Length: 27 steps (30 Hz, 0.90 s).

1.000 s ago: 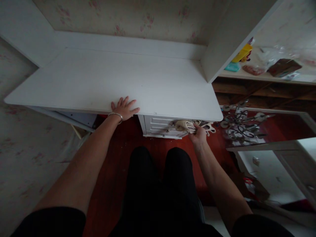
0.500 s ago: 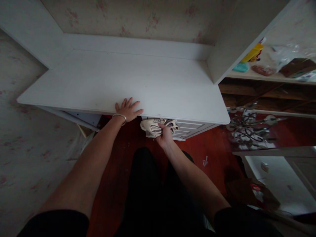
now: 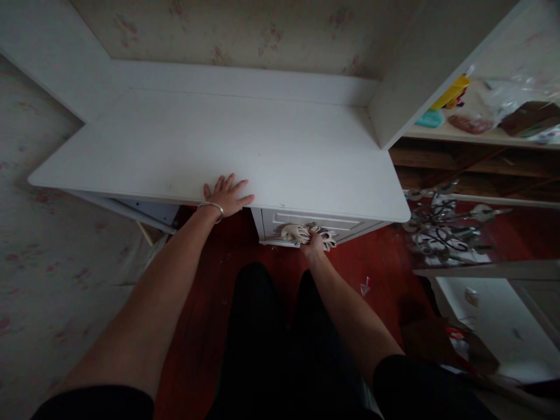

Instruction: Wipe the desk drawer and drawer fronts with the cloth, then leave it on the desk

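The left hand (image 3: 227, 195) lies flat, fingers spread, on the front edge of the white desk (image 3: 245, 146), seemingly as a brace, while the right hand (image 3: 313, 243) clutches a bunched cream cloth (image 3: 301, 233) against the drawer front (image 3: 319, 224) below that edge.

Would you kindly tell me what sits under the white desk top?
A white drawer unit, which the right hand touches with a cream cloth. The drawers' contents are hidden.

Single head-worn view, looking forward and steeply down, close above white desk (image 3: 262, 151), arms reaching in
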### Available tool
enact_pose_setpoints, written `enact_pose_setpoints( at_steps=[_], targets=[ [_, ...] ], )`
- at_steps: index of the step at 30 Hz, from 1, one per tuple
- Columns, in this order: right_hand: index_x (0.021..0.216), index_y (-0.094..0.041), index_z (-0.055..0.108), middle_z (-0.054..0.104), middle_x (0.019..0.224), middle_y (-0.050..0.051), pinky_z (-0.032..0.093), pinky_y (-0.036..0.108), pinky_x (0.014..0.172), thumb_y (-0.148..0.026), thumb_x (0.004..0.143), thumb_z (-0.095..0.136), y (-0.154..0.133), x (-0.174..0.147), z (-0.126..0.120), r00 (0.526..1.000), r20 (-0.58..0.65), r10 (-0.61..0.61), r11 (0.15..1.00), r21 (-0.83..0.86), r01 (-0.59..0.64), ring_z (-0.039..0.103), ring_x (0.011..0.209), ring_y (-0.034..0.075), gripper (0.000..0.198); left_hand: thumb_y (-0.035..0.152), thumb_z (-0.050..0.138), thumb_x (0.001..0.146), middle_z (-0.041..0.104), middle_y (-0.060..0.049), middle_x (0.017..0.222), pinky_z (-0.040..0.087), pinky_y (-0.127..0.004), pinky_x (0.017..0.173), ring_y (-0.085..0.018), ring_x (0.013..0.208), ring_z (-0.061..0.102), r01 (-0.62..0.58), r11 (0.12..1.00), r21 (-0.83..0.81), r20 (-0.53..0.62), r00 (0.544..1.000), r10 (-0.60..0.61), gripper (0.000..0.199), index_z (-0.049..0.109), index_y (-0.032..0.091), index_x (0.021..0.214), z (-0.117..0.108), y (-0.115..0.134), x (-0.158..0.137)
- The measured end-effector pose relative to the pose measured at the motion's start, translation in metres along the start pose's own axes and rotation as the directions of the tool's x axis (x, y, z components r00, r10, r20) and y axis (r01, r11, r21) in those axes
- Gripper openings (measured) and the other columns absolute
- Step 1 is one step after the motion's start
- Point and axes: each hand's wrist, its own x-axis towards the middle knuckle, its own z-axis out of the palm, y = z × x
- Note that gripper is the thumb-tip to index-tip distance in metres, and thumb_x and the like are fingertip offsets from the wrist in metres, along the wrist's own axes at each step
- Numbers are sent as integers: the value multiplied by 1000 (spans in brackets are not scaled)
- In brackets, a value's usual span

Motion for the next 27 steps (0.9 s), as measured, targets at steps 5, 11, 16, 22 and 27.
enact_pose_setpoints(
  at_steps=[5,11,16,22,27],
  targets=[
    [78,-19,51,60,60,-6,56,26,61,-2,77,39,-66,6,-36,970,-233,-65,998,4,68,61,53,10,21,75,20,77,-5,6,156,5,-68,104,-35,140,-2,2,1000,12,0,1000,-2,72,13,46,143,2,-1,2],
    [77,-17,52,63,68,-2,56,25,63,-2,76,41,-111,-19,-33,965,-216,-151,988,5,156,64,62,12,19,75,19,78,-5,6,156,6,-69,103,-37,140,-2,-2,1000,22,-8,1000,2,72,12,46,143,2,-1,1],
    [79,-16,55,65,73,1,57,28,71,-4,75,45,-112,-53,-3,978,-100,-186,981,46,191,66,71,14,17,74,20,78,-4,6,156,4,-69,104,-35,140,-3,3,1000,1,-16,1000,-3,72,14,46,143,2,-1,1],
    [89,-12,59,69,79,5,57,32,75,-8,75,49,-58,-94,46,995,94,-41,998,42,37,67,76,17,18,77,19,76,-3,6,156,4,-68,104,-35,140,-3,3,1000,-4,-7,1000,-3,74,14,46,143,2,-1,2],
    [96,-16,58,70,78,0,56,33,75,-6,71,52,-3,-100,71,996,85,24,1000,1,-24,67,71,16,27,77,19,75,-3,8,155,5,-68,105,-35,140,-2,3,1000,-12,-4,1000,-3,74,15,47,142,0,-1,0]
  ],
)
